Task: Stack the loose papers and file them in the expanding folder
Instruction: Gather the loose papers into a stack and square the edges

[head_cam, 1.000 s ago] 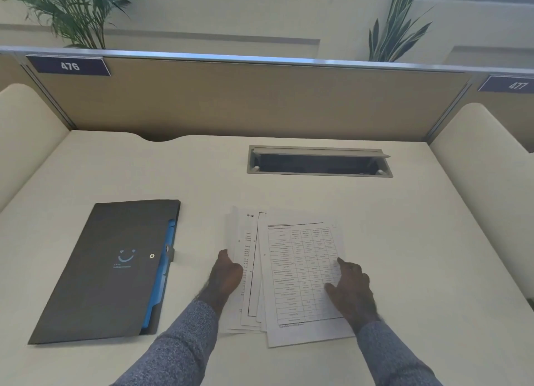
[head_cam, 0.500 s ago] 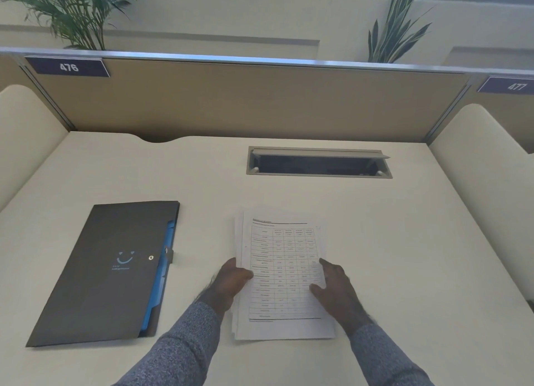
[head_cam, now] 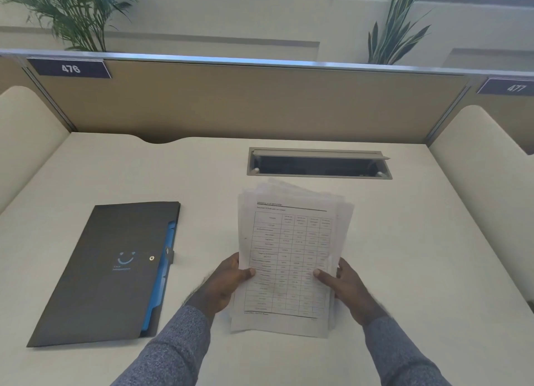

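A stack of white papers with a printed table on the top sheet is held upright over the desk, its top edges fanned unevenly. My left hand grips the stack's left side, thumb on the front. My right hand grips the right side the same way. The dark grey expanding folder lies flat and closed to the left of the papers, with a snap button and blue dividers showing along its right edge.
A cream desk with a recessed cable tray behind the papers. A tan partition closes the back, padded side panels flank the desk, and plants stand beyond it.
The spread sheets were pushed together into one pile, then both hands gripped its sides and lifted it off the desk, tilting it upright.
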`<state>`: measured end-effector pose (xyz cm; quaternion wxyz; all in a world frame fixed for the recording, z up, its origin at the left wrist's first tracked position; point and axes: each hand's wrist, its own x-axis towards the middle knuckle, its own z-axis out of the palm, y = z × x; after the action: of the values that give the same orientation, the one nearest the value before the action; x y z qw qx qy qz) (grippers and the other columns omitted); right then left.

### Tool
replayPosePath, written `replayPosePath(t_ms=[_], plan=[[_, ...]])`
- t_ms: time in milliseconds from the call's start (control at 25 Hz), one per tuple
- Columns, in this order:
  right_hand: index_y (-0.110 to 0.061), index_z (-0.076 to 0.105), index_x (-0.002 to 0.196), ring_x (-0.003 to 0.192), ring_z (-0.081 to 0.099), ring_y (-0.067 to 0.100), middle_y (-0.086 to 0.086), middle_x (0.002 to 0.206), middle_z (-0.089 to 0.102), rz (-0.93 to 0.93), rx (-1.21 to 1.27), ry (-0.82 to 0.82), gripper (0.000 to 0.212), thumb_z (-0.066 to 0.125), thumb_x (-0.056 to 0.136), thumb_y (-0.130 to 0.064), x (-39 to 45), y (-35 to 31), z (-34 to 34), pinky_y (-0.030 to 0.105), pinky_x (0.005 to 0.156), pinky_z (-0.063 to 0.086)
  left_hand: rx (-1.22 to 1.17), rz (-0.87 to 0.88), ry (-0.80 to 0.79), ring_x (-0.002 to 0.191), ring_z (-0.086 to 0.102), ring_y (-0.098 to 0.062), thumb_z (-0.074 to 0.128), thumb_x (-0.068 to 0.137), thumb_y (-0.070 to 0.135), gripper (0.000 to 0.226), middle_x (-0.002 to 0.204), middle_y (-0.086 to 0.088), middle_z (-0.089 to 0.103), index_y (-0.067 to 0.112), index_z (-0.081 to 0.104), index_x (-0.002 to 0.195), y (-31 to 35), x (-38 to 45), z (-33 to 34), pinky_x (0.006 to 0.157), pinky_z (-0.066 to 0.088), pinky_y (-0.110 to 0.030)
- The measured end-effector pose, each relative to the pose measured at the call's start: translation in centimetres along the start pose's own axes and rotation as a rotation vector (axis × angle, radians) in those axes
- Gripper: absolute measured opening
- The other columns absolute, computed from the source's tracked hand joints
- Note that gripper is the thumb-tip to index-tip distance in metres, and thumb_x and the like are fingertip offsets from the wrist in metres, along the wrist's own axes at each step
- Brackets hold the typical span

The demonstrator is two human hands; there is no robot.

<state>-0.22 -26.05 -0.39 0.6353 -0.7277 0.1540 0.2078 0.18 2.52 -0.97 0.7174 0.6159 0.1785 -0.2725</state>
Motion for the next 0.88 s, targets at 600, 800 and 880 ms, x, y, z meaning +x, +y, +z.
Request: replayPosePath(t_ms=[600,800,880], plan=[[-0.022,0.071,0.105,0.103,0.068,0.025,0.007,0.109,0.074,-0.347,0.146,0.054,0.034,0.073,0.081,0.002,-0.6,-7.0,1.1,0.041,0.090,0.055,0.069,0.362,0.054,0.110,0.065,-0.021,0.060,0.091,0.000,0.029,0.118,-0.005,0.071,0.016,0.066,0.115,8.3,-2.7,0.4,0.097,0.050,-0.041],[-0.019,0.073,0.103,0.103,0.069,0.027,0.007,0.108,0.075,-0.334,0.177,0.012,0.035,0.072,0.080,0.008,-0.4,-7.7,0.9,0.043,0.091,0.054,0.090,0.372,0.073,0.103,0.068,-0.010,0.061,0.091,0.002,0.028,0.110,0.003,0.075,0.019,0.067,0.112,8.2,-2.9,0.3,0.095,0.050,-0.035],[-0.012,0.073,0.106,0.105,0.069,0.025,0.007,0.110,0.075,-0.304,0.185,-0.026,0.034,0.071,0.079,0.009,-0.4,-7.9,0.8,0.041,0.094,0.052,0.093,0.379,0.069,0.105,0.068,-0.014,0.064,0.089,0.003,0.031,0.112,0.000,0.074,0.016,0.066,0.117,8.0,-2.9,0.4,0.093,0.050,-0.034]])
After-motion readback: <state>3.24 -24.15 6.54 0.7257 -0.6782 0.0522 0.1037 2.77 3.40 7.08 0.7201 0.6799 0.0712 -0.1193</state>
